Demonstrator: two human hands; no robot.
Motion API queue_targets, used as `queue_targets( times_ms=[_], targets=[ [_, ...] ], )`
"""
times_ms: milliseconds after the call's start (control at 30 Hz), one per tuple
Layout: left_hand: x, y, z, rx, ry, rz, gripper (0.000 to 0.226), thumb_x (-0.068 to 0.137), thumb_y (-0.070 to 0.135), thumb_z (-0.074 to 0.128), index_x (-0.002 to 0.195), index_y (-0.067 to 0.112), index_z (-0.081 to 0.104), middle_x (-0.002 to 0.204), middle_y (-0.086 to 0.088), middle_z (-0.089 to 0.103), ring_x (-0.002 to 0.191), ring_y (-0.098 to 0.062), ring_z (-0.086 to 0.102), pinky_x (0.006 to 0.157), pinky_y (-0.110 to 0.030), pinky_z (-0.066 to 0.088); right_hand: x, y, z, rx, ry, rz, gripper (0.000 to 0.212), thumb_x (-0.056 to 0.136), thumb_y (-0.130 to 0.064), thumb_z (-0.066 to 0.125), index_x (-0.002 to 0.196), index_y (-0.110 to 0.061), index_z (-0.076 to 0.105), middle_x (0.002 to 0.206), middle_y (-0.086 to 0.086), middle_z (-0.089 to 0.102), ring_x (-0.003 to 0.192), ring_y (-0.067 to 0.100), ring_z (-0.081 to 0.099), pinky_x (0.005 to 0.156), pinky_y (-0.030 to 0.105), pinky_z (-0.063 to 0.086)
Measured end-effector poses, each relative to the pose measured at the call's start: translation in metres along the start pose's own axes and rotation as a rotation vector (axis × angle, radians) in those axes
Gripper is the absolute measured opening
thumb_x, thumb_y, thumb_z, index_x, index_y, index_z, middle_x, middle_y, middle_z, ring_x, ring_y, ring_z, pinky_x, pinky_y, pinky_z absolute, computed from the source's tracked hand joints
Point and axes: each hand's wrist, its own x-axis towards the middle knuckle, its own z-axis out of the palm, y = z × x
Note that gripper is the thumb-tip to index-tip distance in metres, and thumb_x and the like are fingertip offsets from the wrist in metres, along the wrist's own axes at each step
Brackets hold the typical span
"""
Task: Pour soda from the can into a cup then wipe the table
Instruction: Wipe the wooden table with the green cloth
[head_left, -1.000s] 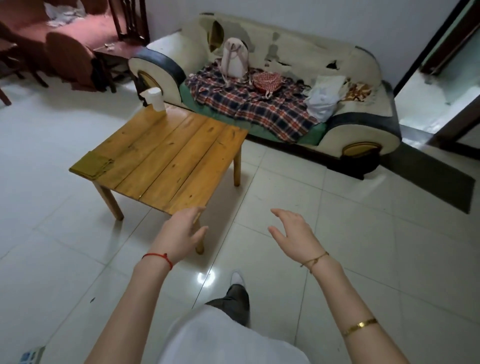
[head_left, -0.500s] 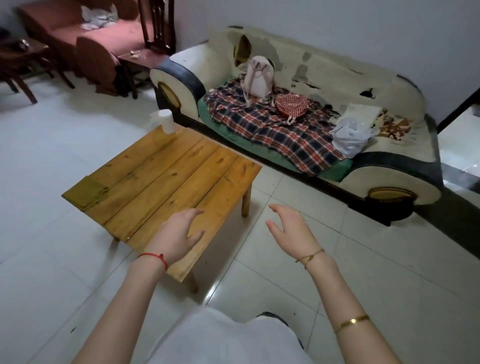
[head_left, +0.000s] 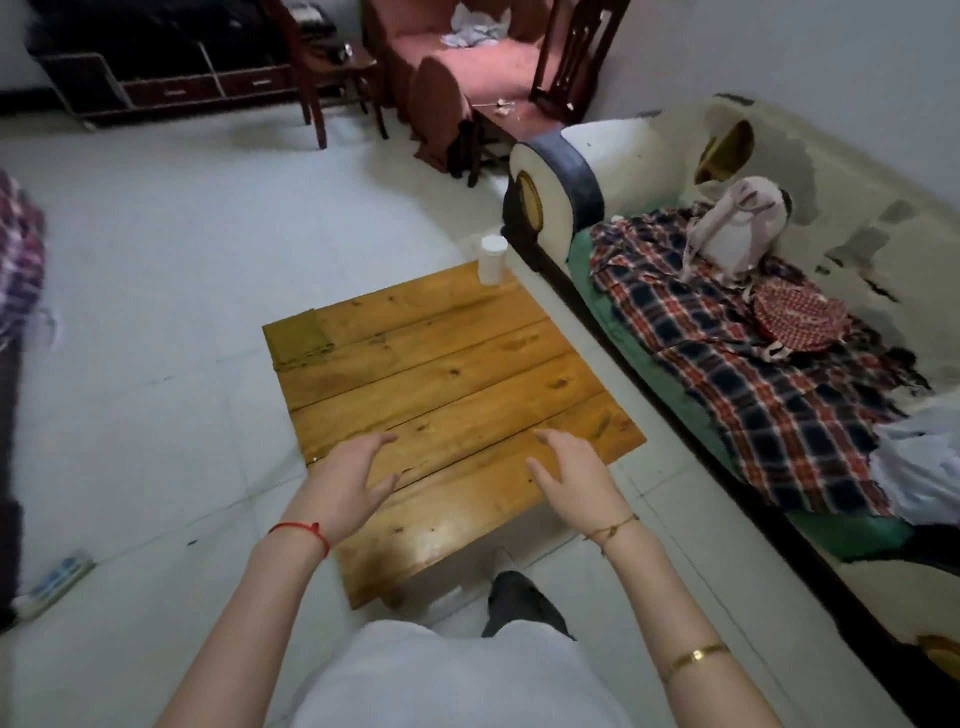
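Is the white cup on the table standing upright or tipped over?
Upright. The white cup stands on its base at the far corner of the table, rim facing up. Whether anything is inside cannot be told.

A cup (head_left: 491, 259) stood on the table's (head_left: 447, 374) far corner, a cloth (head_left: 297, 338) lay on its left corner, and a sofa (head_left: 737, 332) ran along its right.
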Motion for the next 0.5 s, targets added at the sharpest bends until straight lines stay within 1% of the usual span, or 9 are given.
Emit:
queue_targets(
  times_ms=[100,267,400,500],
  targets=[
    [0.019,0.015,-0.001,-0.072,0.084,-0.106,0.052,0.095,0.034,0.059,0.144,0.022,0.043,0.145,0.0,0.05,0.133,-0.017,0.047,0.109,-0.03,0.04,0.05,0.008,-0.029,-0.043,-0.077,-0.11,0.046,0.099,-0.035,0.047,0.142,-0.018,0.042,0.14,0.003,0.051,0.134,0.02,0.04,0.112,0.04,0.035],
    [0.05,0.045,0.002,-0.172,0.203,-0.212,0.05,0.095,0.031,0.059,0.143,0.022,0.045,0.144,0.0,0.051,0.132,-0.018,0.048,0.11,-0.032,0.04,0.121,0.016,-0.066,-0.096,-0.165,-0.274,0.046,0.098,-0.033,0.049,0.142,-0.019,0.043,0.14,0.001,0.051,0.134,0.019,0.04,0.111,0.042,0.037],
    [0.068,0.061,0.01,-0.223,0.267,-0.286,0.048,0.096,0.029,0.058,0.142,0.023,0.046,0.143,0.002,0.052,0.132,-0.016,0.048,0.108,-0.028,0.038,0.157,0.021,-0.075,-0.104,-0.202,-0.351,0.043,0.099,-0.032,0.049,0.14,-0.018,0.046,0.137,0.001,0.053,0.131,0.018,0.044,0.111,0.037,0.039],
    [0.076,0.064,0.017,-0.276,0.317,-0.363,0.045,0.096,0.029,0.058,0.139,0.025,0.05,0.14,0.002,0.055,0.129,-0.016,0.051,0.106,-0.027,0.039,0.177,0.025,-0.071,-0.069,-0.27,-0.365,0.042,0.099,-0.031,0.048,0.138,-0.016,0.048,0.137,0.002,0.054,0.13,0.017,0.046,0.11,0.033,0.04]
  ],
)
